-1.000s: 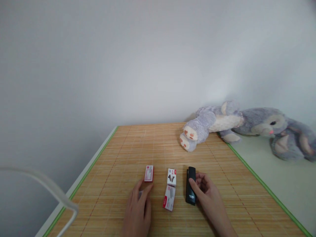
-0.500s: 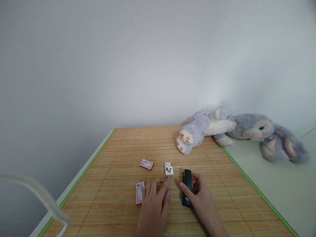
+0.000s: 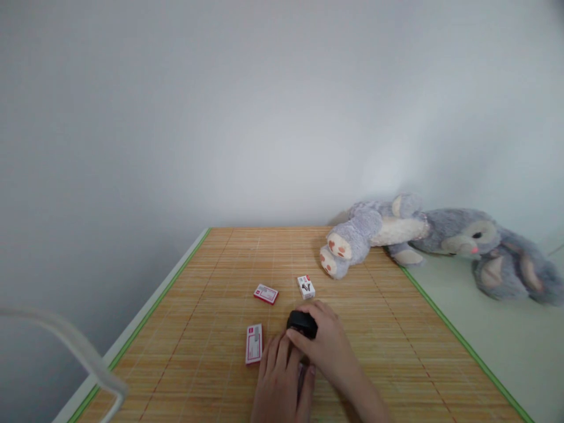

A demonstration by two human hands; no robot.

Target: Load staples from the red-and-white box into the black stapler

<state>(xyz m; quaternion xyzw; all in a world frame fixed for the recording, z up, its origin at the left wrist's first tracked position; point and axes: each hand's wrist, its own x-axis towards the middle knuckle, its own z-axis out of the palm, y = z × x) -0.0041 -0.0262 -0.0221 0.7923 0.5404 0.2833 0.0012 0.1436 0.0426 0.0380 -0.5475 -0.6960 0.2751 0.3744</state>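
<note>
1. Well left of the black stapler, a bent white cord crosses my view, apart from my hands.
2. Left of the stapler, a red-and-white box lies flat on the slatted surface, printed side up, so its label faces me; it is just beside my left fingers.
3. Farther off to the stapler's left, a second red-and-white box lies turned crosswise, well out of my fingers' way.
4. My left hand is curled palm-down, just nearer me than the stapler. Something shows between thumb and fingers, but my hand covers most of it, so I cannot tell whether I grip it.
5. Beyond the stapler, a small white box lies with its printed picture up, touched by neither hand.
6. My right hand grips the stapler from its right, thumb on the near side and fingers over the far, probably to steady it.
7. Right of and beyond the stapler, a plush rabbit lies along the wall, likely placed there for elbow room.
</note>
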